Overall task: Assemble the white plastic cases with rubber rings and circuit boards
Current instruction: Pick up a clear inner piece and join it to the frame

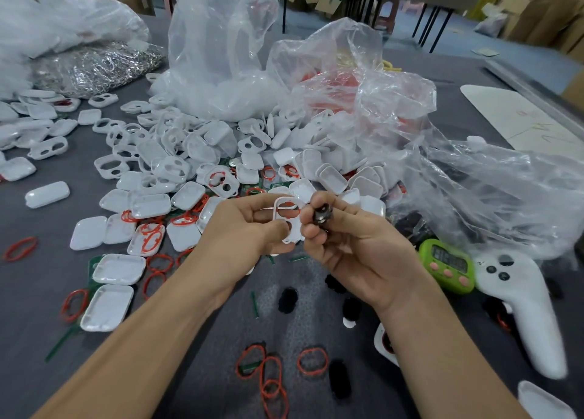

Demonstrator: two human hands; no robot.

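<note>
Case frame [286,218], white plastic, two openings: held above mid-table, just in front of the heap, gripped along its left edge by left hand [249,232], fingers curled round it. Trace of red behind upper opening; ring already seated or not, cannot tell.

Small dark part [322,217], black with a metallic glint: pinched between thumb and fingertips of right hand [354,248], just beside frame's right edge. Identity unclear.

Step in hand, by judgement: fitting dark part into frame. To do well: keep frame steady in left grip, line part up squarely with its opening, press evenly, avoid pushing any ring out of its groove.

Rubber rings [313,360], red, loose: scattered on grey table [221,339] near forearms and at left.

Case halves [189,165], white: heaped beyond hands, several with red rings fitted.

Circuit boards [94,262], green: mostly hidden under cases at left.

Black pieces [287,300], small: lying below hands.

Plastic bags [221,55], clear: behind heap and at right.

Timer [447,265], green, and controller [521,308], white: right of right wrist.
</note>
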